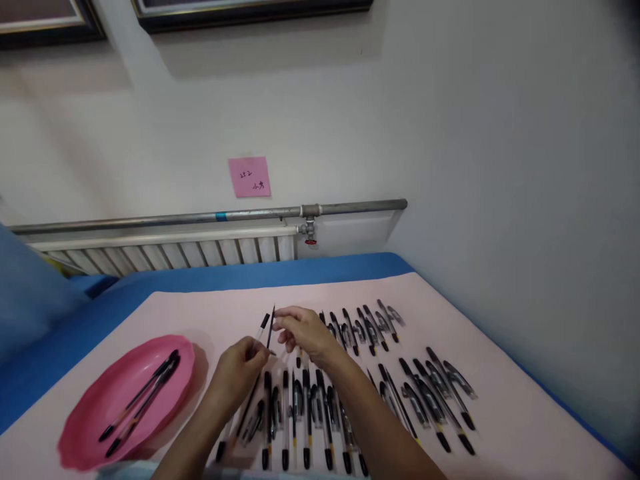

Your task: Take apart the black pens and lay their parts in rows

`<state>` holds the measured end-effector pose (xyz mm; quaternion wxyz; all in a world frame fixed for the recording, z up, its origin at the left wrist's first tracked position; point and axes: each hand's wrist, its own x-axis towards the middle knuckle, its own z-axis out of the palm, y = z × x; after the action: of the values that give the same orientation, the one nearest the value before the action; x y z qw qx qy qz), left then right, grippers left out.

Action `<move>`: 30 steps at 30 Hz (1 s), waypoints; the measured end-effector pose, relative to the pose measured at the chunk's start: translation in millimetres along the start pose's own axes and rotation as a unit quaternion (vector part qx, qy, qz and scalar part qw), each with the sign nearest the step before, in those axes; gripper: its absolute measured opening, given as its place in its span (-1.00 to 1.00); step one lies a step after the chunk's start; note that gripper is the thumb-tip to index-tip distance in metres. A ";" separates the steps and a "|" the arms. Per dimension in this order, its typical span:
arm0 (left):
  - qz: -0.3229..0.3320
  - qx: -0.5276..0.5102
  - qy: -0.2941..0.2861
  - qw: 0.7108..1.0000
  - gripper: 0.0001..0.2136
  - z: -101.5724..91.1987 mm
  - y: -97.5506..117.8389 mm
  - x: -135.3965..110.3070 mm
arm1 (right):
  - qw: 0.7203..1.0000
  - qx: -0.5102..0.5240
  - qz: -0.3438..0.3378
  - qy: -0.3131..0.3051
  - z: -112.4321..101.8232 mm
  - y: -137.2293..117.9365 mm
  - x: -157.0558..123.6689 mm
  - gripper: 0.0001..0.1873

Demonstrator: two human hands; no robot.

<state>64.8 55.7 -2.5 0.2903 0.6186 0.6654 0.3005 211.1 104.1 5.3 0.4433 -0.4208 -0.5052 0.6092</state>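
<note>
My left hand (241, 365) pinches a clear pen barrel (261, 329) with a black end, which tilts up out of the fingers. Beside the barrel, a thin dark pen refill (271, 330) stands nearly upright. My right hand (306, 333) is closed at the refill, with bent fingertips against its upper part; the exact grip is partly hidden. Below both hands lies a row of pen parts, with clear barrels (285, 420), black caps (299, 398) and dark refills. My right forearm covers some of them.
On the left, a pink plate (75, 427) holds black pens (143, 400). More pen parts lie in groups at the back (367, 330) and right (440, 393) of the pink sheet (210, 303). A radiator (175, 255), pipe (360, 208) and wall (510, 200) border the blue table edge (300, 270).
</note>
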 end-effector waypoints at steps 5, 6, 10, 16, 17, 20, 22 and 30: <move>0.014 -0.039 0.005 0.999 -0.81 0.5 -2.2 -13.5 | 0.999 -0.005 -0.002 -0.045 18.1 4.1 -6.1 -0.92; 0.018 -0.054 0.003 0.998 -0.80 1.2 -3.0 -14.8 | 0.999 -0.019 -0.011 -0.039 18.2 5.1 -5.8 -0.91; 0.017 -0.136 -0.016 0.990 -0.71 4.3 -8.4 -20.0 | 0.994 0.014 -0.072 0.083 9.7 2.4 -1.4 -0.85; 0.010 -0.186 -0.054 0.981 -0.64 4.6 -13.3 -25.0 | 0.957 0.184 -0.143 0.175 4.8 -9.8 -0.2 -0.81; 0.014 -0.180 -0.053 0.982 -0.63 4.2 -13.2 -25.1 | 0.955 0.188 -0.150 0.176 6.0 -10.7 -0.9 -0.81; 0.017 -0.169 -0.051 0.984 -0.62 2.8 -13.1 -25.5 | 0.947 0.193 -0.178 0.185 9.0 -12.2 -3.3 -0.82; 0.012 -0.175 -0.054 0.983 -0.60 2.1 -13.6 -26.0 | 0.941 0.202 -0.194 0.191 9.4 -13.3 -4.7 -0.82; 0.010 -0.194 -0.056 0.979 -0.61 3.5 -17.5 -26.7 | 0.951 0.176 -0.201 0.153 7.8 -15.4 -6.9 -0.80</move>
<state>57.9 28.2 -17.7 0.4390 0.5728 0.5709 0.3915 207.2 97.0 22.0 0.6959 -0.3139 -0.3901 0.5148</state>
